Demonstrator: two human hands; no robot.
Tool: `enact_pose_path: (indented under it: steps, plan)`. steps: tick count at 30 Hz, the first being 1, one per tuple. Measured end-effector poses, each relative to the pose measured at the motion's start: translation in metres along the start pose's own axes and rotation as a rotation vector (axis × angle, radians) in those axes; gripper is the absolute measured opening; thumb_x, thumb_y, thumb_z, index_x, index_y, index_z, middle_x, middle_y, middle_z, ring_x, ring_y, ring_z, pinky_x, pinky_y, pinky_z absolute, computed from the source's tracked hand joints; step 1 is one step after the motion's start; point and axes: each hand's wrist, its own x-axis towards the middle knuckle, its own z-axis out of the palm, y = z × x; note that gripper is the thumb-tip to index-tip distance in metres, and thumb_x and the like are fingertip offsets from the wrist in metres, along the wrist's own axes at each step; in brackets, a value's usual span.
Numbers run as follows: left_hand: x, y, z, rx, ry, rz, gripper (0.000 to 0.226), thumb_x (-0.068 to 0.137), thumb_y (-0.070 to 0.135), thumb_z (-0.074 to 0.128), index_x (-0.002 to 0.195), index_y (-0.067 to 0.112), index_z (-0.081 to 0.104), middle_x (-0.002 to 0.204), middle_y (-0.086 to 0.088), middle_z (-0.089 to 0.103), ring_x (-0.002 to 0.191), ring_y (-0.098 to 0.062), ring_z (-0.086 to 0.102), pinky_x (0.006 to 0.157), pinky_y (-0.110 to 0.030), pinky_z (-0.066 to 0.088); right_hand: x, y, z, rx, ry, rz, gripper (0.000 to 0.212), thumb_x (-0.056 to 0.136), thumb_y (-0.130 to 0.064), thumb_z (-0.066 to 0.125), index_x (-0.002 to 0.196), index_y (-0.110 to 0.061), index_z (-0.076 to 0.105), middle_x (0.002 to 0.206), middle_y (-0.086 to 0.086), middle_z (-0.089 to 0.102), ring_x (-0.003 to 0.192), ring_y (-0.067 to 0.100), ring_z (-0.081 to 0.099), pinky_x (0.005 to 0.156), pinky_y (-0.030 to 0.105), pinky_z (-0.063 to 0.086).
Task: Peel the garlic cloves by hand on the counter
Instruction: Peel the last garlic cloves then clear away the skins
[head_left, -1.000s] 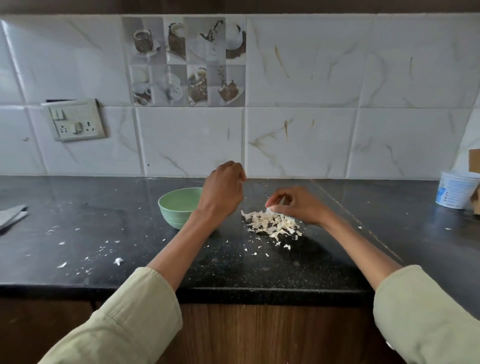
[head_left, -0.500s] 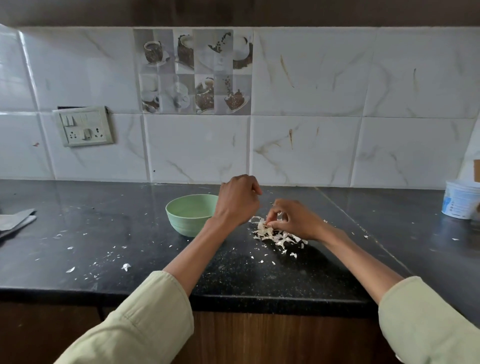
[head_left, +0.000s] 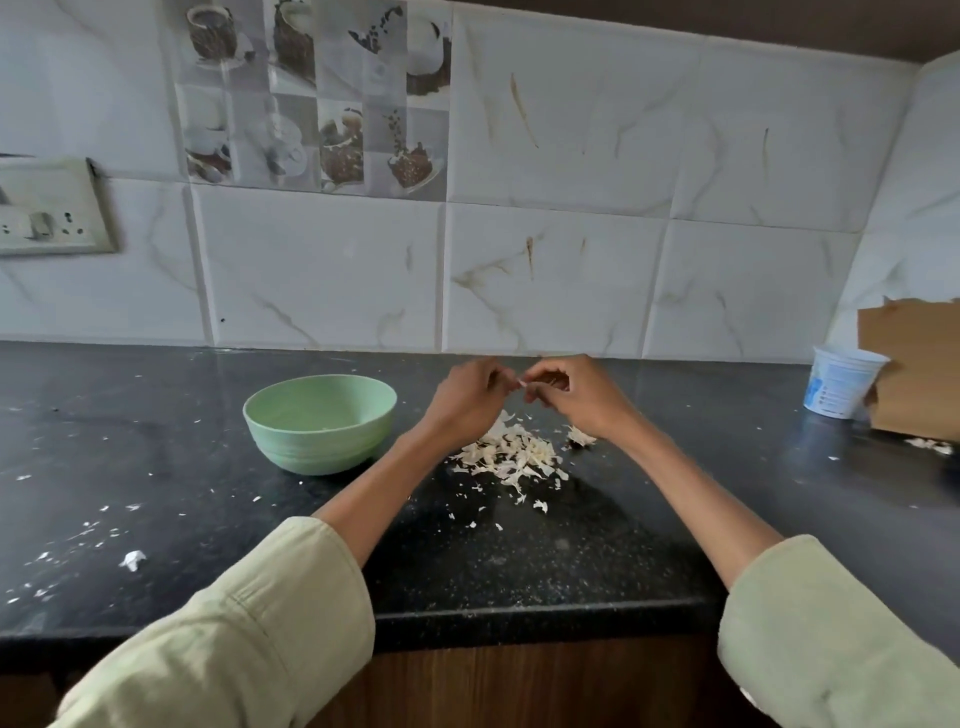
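Observation:
My left hand (head_left: 464, 402) and my right hand (head_left: 576, 397) meet above the black counter (head_left: 519, 561), fingertips together. Between them they pinch a small pale garlic clove (head_left: 521, 383), mostly hidden by the fingers. Below the hands lies a pile of papery garlic skins (head_left: 511, 453). A light green bowl (head_left: 319, 422) stands just left of my left hand; its contents are hard to make out.
A white plastic tub (head_left: 840, 381) and a piece of brown cardboard (head_left: 914, 366) stand at the far right by the tiled wall. Loose skin flakes (head_left: 132, 559) dot the counter's left side. A switch plate (head_left: 49, 208) is on the wall at left.
My right hand has lifted off the skin pile with a clove and met my left hand above it. The view has shifted closer and to the right.

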Motion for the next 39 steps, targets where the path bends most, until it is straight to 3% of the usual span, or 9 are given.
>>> enact_pose_path:
  steps: [3, 10, 15, 19, 24, 29, 31, 34, 39]
  plan:
    - [0.001, -0.005, -0.004, -0.026, 0.037, -0.016, 0.023, 0.107, 0.022, 0.049, 0.097, 0.023, 0.07, 0.094, 0.004, 0.074, 0.083, -0.016, 0.069, 0.076, -0.038, 0.055, 0.014, -0.004, -0.008, -0.033, -0.08, 0.002, 0.008, 0.094, -0.022, 0.08, 0.101, -0.025, 0.077, 0.088, -0.011, 0.08, 0.082, 0.012, 0.075, 0.08, 0.037, 0.061]
    - [-0.003, -0.005, -0.006, -0.04, 0.046, -0.025, 0.031, 0.105, 0.017, 0.045, 0.104, 0.016, 0.076, 0.111, -0.001, 0.078, 0.103, -0.02, 0.071, 0.096, -0.044, 0.057, 0.021, 0.009, 0.001, -0.181, -0.107, -0.018, 0.021, 0.079, -0.05, 0.087, 0.09, -0.035, 0.077, 0.085, -0.017, 0.077, 0.078, 0.003, 0.071, 0.078, 0.034, 0.06]
    - [-0.001, -0.008, -0.004, -0.027, 0.052, -0.024, 0.03, 0.108, 0.018, 0.047, 0.105, 0.017, 0.077, 0.113, 0.002, 0.077, 0.105, -0.018, 0.07, 0.097, -0.043, 0.056, 0.013, 0.011, -0.009, -0.146, -0.095, 0.013, 0.014, 0.082, -0.024, 0.091, 0.09, -0.023, 0.08, 0.082, -0.012, 0.079, 0.077, 0.002, 0.074, 0.078, 0.028, 0.06]
    - [-0.001, -0.009, -0.003, -0.015, 0.069, -0.019, 0.028, 0.108, 0.019, 0.047, 0.103, 0.018, 0.075, 0.111, 0.003, 0.077, 0.103, -0.016, 0.071, 0.096, -0.043, 0.057, 0.011, 0.014, -0.005, -0.265, -0.207, 0.007, 0.012, 0.08, -0.022, 0.091, 0.085, -0.026, 0.081, 0.079, -0.016, 0.079, 0.077, -0.003, 0.075, 0.083, 0.028, 0.059]
    - [0.001, -0.01, -0.002, 0.01, 0.076, -0.01, 0.022, 0.108, 0.021, 0.052, 0.099, 0.025, 0.072, 0.108, 0.007, 0.077, 0.095, -0.014, 0.071, 0.091, -0.043, 0.059, 0.015, 0.005, -0.004, -0.294, 0.016, -0.066, 0.011, 0.085, -0.015, 0.087, 0.088, -0.023, 0.081, 0.076, -0.022, 0.071, 0.074, -0.016, 0.067, 0.075, 0.007, 0.051]
    - [-0.002, -0.006, -0.003, 0.008, 0.082, -0.026, 0.018, 0.106, 0.021, 0.056, 0.098, 0.024, 0.072, 0.102, 0.01, 0.075, 0.093, -0.012, 0.069, 0.086, -0.036, 0.056, 0.005, -0.001, 0.011, -0.378, -0.199, 0.03, 0.006, 0.089, -0.01, 0.082, 0.09, -0.015, 0.078, 0.082, -0.012, 0.074, 0.069, -0.014, 0.067, 0.08, 0.015, 0.059]
    - [-0.004, -0.005, -0.002, -0.005, 0.077, -0.029, 0.013, 0.105, 0.023, 0.061, 0.102, 0.019, 0.073, 0.097, 0.01, 0.072, 0.092, -0.013, 0.068, 0.085, -0.034, 0.054, 0.006, -0.004, 0.01, -0.294, -0.11, 0.01, 0.008, 0.089, -0.01, 0.082, 0.09, -0.018, 0.079, 0.081, -0.013, 0.074, 0.071, -0.01, 0.068, 0.079, 0.016, 0.059]
    - [-0.004, -0.002, -0.006, -0.126, 0.087, -0.023, 0.013, 0.1, 0.021, 0.071, 0.108, 0.012, 0.075, 0.1, 0.003, 0.076, 0.093, -0.009, 0.07, 0.086, -0.028, 0.057, 0.009, -0.009, 0.0, 0.089, 0.083, 0.008, 0.012, 0.085, -0.012, 0.087, 0.095, -0.014, 0.081, 0.082, -0.004, 0.08, 0.076, 0.006, 0.076, 0.075, 0.02, 0.06]
    - [-0.008, 0.007, -0.016, -0.417, 0.151, 0.005, 0.015, 0.091, 0.02, 0.082, 0.1, 0.009, 0.077, 0.088, -0.001, 0.077, 0.078, -0.001, 0.067, 0.074, -0.015, 0.054, 0.008, -0.019, -0.007, 0.55, 0.101, 0.051, 0.023, 0.085, -0.007, 0.085, 0.105, 0.0, 0.078, 0.098, 0.014, 0.081, 0.091, 0.025, 0.078, 0.084, 0.03, 0.064]
